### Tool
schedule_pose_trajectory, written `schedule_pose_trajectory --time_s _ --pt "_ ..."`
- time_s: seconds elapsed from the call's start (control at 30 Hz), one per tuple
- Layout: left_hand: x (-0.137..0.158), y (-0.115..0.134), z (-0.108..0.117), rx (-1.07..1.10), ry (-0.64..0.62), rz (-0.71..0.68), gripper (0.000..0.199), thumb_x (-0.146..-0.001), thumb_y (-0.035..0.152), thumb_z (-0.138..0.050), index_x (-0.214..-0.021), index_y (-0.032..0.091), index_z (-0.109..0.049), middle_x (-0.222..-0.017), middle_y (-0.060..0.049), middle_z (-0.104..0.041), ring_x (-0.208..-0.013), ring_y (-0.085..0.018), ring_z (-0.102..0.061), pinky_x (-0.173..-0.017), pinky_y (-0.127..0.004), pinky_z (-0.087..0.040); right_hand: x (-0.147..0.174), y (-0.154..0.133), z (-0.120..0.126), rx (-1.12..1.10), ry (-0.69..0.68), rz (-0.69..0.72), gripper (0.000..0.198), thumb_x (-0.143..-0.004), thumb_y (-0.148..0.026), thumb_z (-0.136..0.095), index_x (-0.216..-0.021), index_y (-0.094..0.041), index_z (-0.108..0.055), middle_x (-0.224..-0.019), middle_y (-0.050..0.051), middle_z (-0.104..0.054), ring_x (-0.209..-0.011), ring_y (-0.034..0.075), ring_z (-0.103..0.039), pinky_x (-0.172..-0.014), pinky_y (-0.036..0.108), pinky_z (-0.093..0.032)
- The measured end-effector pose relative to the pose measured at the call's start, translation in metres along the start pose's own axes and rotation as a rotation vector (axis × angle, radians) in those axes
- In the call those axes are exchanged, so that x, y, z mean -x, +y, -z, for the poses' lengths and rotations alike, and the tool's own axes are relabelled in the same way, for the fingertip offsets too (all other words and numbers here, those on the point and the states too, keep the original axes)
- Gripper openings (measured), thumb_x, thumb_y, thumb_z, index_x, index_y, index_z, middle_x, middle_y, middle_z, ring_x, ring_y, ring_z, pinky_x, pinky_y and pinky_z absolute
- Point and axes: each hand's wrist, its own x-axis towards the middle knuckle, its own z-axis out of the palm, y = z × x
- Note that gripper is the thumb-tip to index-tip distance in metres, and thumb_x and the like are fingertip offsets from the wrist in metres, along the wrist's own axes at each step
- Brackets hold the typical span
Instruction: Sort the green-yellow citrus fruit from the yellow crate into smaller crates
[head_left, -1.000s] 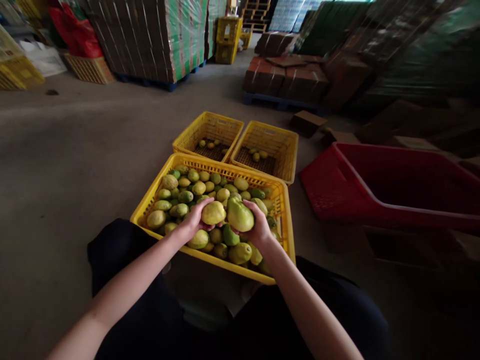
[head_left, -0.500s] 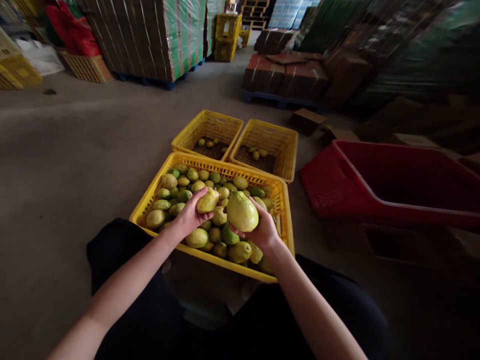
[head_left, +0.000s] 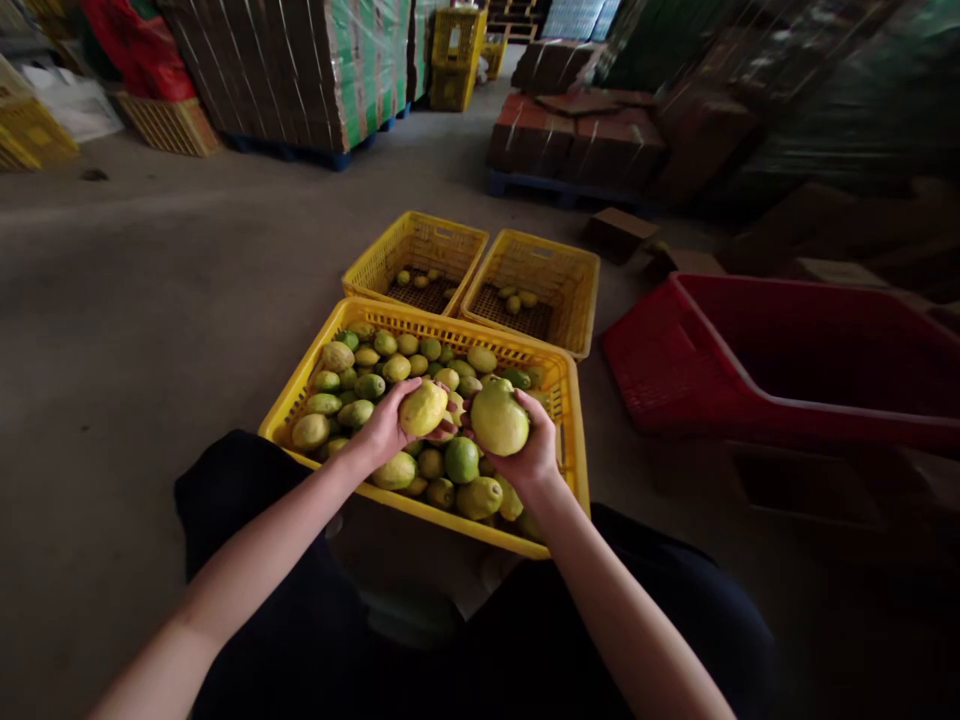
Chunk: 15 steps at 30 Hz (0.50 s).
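Note:
My left hand (head_left: 390, 425) is closed round a yellow lemon (head_left: 423, 409), its fingers curled beneath the fruit. A larger yellow-green lemon (head_left: 500, 416) rests in my right hand (head_left: 536, 452), with the thumb along its side. Both hands are held close together above a yellow plastic crate (head_left: 315, 372) filled with lemons. Among the fruit in this crate are a greener lemon (head_left: 461, 460) just below my hands and a pale, bumpy one (head_left: 310, 432) at the left. Part of the pile lies hidden under my hands.
Two more yellow crates, the left one (head_left: 367, 262) and the right one (head_left: 583, 290), stand behind, each with a few lemons. A red tub (head_left: 652, 370) is at the right. Wrapped stacks (head_left: 262, 75) and boxes on a blue pallet (head_left: 559, 190) stand farther back.
Both lemons have been turned in my hands. The left lemon has shifted slightly right, and the right one slightly right and up. Both hands still hold their fruit.

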Motion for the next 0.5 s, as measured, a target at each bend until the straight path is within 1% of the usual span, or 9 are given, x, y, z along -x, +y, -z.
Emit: schedule_pose_trajectory --time_s 0.07,0.13,0.23,0.3,0.33,0.43,0.5 --pt "-0.003 0.0 0.001 0.047 0.063 -0.006 0.034 -0.09 0.031 -0.038 -0.097 0.009 -0.064 -0.069 -0.008 -0.069 -0.062 -0.019 -0.069 -0.051 -0.024 -0.054 -0.001 0.001 0.001 0.021 -0.039 0.032 0.024 -0.066 -0.036 -0.063 -0.084 -0.019 -0.066 -0.071 0.005 -0.072 -0.066 0.024 -0.069 -0.054 0.034 -0.058" --pt "-0.007 0.001 0.005 0.098 0.105 -0.01 0.031 -0.09 0.031 -0.04 -0.093 0.01 -0.064 -0.07 -0.009 -0.069 -0.067 -0.02 -0.07 -0.053 -0.024 -0.055 -0.001 0.002 0.001 0.051 -0.05 0.051 0.024 -0.067 -0.035 -0.063 -0.084 -0.019 -0.066 -0.07 0.005 -0.072 -0.069 0.026 -0.07 -0.057 0.036 -0.059" --pt "-0.01 0.001 0.012 0.159 0.08 -0.027 0.026 -0.087 0.029 -0.046 -0.092 0.013 -0.064 -0.081 -0.009 -0.071 -0.075 -0.02 -0.071 -0.057 -0.025 -0.057 -0.001 0.002 -0.001 0.081 -0.014 0.06 0.021 -0.068 -0.034 -0.063 -0.083 -0.019 -0.065 -0.07 0.004 -0.072 -0.066 0.026 -0.07 -0.054 0.036 -0.059" --pt "-0.012 0.001 0.017 0.195 0.067 -0.049 0.021 -0.085 0.026 -0.049 -0.094 0.015 -0.064 -0.089 -0.008 -0.071 -0.08 -0.02 -0.071 -0.058 -0.025 -0.058 -0.001 0.002 -0.002 0.097 0.02 0.04 0.019 -0.068 -0.032 -0.063 -0.082 -0.019 -0.065 -0.068 0.004 -0.071 -0.063 0.025 -0.07 -0.052 0.036 -0.059" --pt "-0.012 0.002 0.019 0.216 0.079 -0.055 0.019 -0.084 0.024 -0.05 -0.094 0.016 -0.064 -0.09 -0.007 -0.071 -0.081 -0.019 -0.071 -0.059 -0.025 -0.058 -0.001 0.002 -0.002 0.107 0.035 0.021 0.018 -0.068 -0.031 -0.063 -0.081 -0.019 -0.064 -0.067 0.004 -0.071 -0.062 0.026 -0.07 -0.051 0.036 -0.059" --pt "-0.012 0.002 0.02 0.272 0.17 -0.04 0.012 -0.081 0.024 -0.057 -0.089 0.017 -0.063 -0.083 -0.005 -0.07 -0.077 -0.018 -0.07 -0.058 -0.024 -0.058 -0.003 0.001 -0.001 0.144 0.067 -0.038 0.015 -0.067 -0.029 -0.062 -0.078 -0.019 -0.064 -0.063 0.004 -0.07 -0.061 0.026 -0.07 -0.053 0.037 -0.059" --pt "-0.013 0.002 0.018 0.277 0.226 -0.06 0.01 -0.079 0.023 -0.062 -0.086 0.016 -0.062 -0.077 -0.003 -0.068 -0.072 -0.017 -0.069 -0.055 -0.022 -0.056 -0.003 0.001 -0.001 0.157 0.089 -0.059 0.013 -0.067 -0.027 -0.063 -0.077 -0.019 -0.063 -0.063 0.003 -0.07 -0.061 0.026 -0.07 -0.054 0.038 -0.059"
